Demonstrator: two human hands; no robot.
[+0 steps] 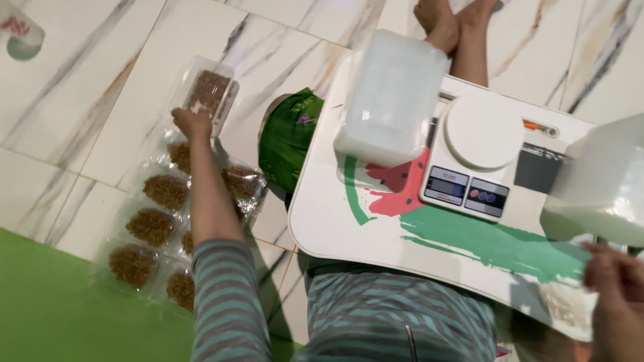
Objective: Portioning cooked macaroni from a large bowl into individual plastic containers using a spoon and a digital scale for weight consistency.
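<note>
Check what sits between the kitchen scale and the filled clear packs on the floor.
In the head view, a translucent white tub stands on the tray table left of the kitchen scale; then a green patterned cloth, then the filled clear packs.

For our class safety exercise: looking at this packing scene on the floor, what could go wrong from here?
1. The left hand holds a clear plastic clamshell box of brown food tilted at arm's reach; it might spill.
2. The white plastic tub sits partly over the white lap table's far edge and could tip.
</note>
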